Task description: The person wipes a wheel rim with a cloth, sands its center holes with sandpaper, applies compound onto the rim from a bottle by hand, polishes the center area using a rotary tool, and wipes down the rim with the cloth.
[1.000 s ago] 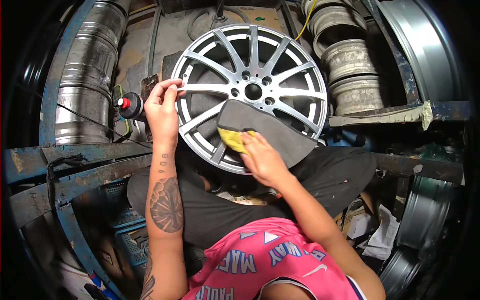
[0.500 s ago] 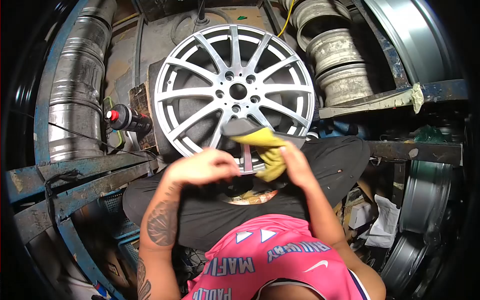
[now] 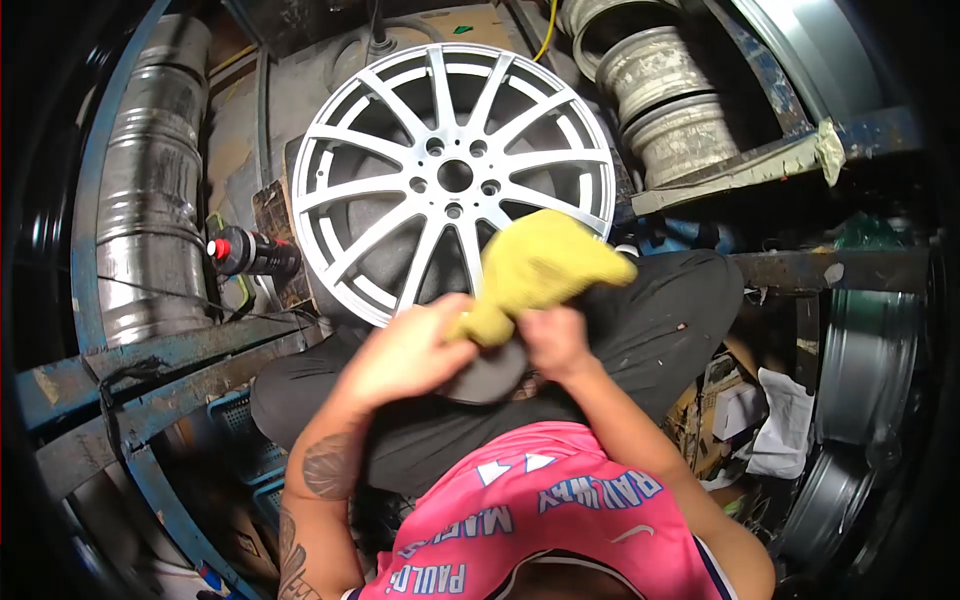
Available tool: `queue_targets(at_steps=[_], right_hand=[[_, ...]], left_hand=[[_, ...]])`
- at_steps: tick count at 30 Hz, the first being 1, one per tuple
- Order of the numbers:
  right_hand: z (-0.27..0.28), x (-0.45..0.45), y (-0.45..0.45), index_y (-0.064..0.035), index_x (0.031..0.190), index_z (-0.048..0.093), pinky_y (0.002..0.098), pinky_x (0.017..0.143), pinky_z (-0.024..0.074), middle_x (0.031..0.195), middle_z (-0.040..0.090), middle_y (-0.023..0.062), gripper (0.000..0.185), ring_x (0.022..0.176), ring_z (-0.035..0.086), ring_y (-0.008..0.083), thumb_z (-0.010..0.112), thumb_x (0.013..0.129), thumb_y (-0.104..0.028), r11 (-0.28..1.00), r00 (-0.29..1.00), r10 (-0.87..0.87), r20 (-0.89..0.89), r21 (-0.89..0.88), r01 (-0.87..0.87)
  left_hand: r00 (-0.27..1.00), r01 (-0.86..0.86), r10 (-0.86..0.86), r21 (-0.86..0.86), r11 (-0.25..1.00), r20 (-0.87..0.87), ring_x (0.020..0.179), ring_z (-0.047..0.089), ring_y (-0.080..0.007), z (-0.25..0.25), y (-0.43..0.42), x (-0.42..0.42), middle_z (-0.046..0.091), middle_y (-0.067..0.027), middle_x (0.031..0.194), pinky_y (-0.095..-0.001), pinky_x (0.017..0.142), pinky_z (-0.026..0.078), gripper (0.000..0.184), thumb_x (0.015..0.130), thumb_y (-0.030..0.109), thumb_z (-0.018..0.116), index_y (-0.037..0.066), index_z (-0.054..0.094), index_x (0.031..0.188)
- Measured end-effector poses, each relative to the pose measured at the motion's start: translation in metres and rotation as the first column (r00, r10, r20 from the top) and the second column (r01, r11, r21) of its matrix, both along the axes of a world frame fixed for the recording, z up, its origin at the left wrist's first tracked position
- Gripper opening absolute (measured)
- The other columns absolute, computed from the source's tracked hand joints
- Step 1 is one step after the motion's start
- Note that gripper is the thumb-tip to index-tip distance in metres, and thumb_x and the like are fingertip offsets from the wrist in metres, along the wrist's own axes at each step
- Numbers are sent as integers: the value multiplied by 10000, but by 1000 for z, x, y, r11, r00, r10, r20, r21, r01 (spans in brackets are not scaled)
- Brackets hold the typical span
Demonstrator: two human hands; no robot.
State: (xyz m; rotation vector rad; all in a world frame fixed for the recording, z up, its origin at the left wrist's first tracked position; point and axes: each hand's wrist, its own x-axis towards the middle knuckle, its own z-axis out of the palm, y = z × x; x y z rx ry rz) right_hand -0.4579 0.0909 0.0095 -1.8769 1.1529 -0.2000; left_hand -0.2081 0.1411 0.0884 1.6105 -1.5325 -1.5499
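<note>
A silver multi-spoke alloy wheel rim (image 3: 455,140) lies face up in front of my lap. Between the rim and my body, a yellow cloth (image 3: 550,258) is bunched in my hands, its upper part spread over the rim's lower right spokes. My left hand (image 3: 415,345) is closed on the cloth's narrow bunched end. My right hand (image 3: 556,340) is closed just under the wider part, blurred by motion. Below the bunched end shows a dark grey rounded piece (image 3: 488,376); whether it belongs to the cloth I cannot tell.
A black bottle with a red cap (image 3: 250,250) lies left of the rim. Stacked metal rims (image 3: 150,200) line the left side, and worn rims (image 3: 670,110) stand at the upper right. Blue metal frame bars (image 3: 200,350) flank my legs. More rims and white paper (image 3: 783,420) are at the right.
The cloth, held by my right hand at the rim's lower edge before, is now bunched closer to my body. My left hand has moved right and closed on it.
</note>
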Motion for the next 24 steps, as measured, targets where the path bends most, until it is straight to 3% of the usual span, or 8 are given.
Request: queue_targets(at_steps=[1, 3, 10, 12, 17, 21, 23, 24], right_hand=[[11, 40, -5, 1, 862, 702, 477, 839, 518, 942, 706, 257, 419, 990, 647, 434, 635, 975, -396, 999, 995, 5, -99, -36, -9], [-22, 88, 6, -30, 974, 686, 465, 884, 470, 909, 681, 157, 405, 917, 630, 343, 656, 943, -433, 806, 962, 114, -247, -543, -235], [-12, 66, -7, -89, 1254, 637, 482, 949, 422, 1065, 689, 128, 515, 1040, 643, 302, 544, 997, -526, 840, 903, 275, -330, -374, -392], [-24, 46, -7, -83, 1249, 646, 489, 962, 409, 1073, 689, 127, 509, 1063, 635, 309, 561, 989, -513, 703, 913, 147, -380, -609, -367], [-29, 99, -4, -93, 972, 637, 480, 755, 499, 950, 699, 135, 313, 855, 692, 284, 612, 964, -404, 853, 939, 218, -264, -415, -315], [9, 47, -42, -67, 1076, 670, 511, 802, 504, 999, 706, 138, 332, 852, 668, 352, 643, 944, -370, 806, 699, 212, -683, -282, -521], [27, -2, -64, -70, 1190, 681, 515, 949, 477, 1140, 694, 162, 373, 1000, 647, 380, 658, 932, -338, 707, 787, -56, -615, -581, -404], [31, -25, -59, -82, 1265, 684, 515, 1071, 451, 1237, 683, 180, 415, 1119, 637, 385, 673, 924, -318, 571, 955, -219, -200, -820, -41]], left_hand=[[985, -12, 6, 33, 999, 170, 889, 707, -437, 0, -3, 23, 716, -251, 887, -497, 764, 565, 365, 897, 293, 671, 39, 661, 1160], [897, -119, 120, -28, 993, 425, 893, 702, -447, -5, -2, 53, 710, -263, 880, -511, 797, 552, 365, 927, 336, 625, 26, 692, 1108], [906, -259, 280, -108, 960, 318, 949, 691, -451, -6, 1, 55, 717, -251, 925, -506, 841, 530, 341, 972, 325, 602, 46, 708, 1137], [880, -178, 193, -75, 981, 433, 955, 686, -453, -12, -2, 43, 720, -242, 953, -523, 846, 531, 324, 978, 315, 603, 116, 706, 1212], [813, -212, 258, -148, 966, 523, 967, 669, -468, -7, -11, 17, 718, -250, 974, -551, 853, 528, 347, 979, 299, 588, 171, 685, 1287], [946, -251, 245, 1, 968, -214, 918, 748, -246, -25, -19, 18, 770, -143, 1042, -355, 835, 561, 409, 1036, 239, 595, 77, 600, 1412], [801, -239, 215, 31, 970, -558, 893, 724, -173, -39, -17, -27, 771, -99, 1109, -294, 820, 553, 457, 1050, 228, 600, 38, 545, 1463], [768, -229, 139, -66, 971, -625, 871, 711, -158, -46, -14, -54, 767, -86, 1133, -278, 808, 551, 485, 1053, 228, 604, 32, 517, 1489]])
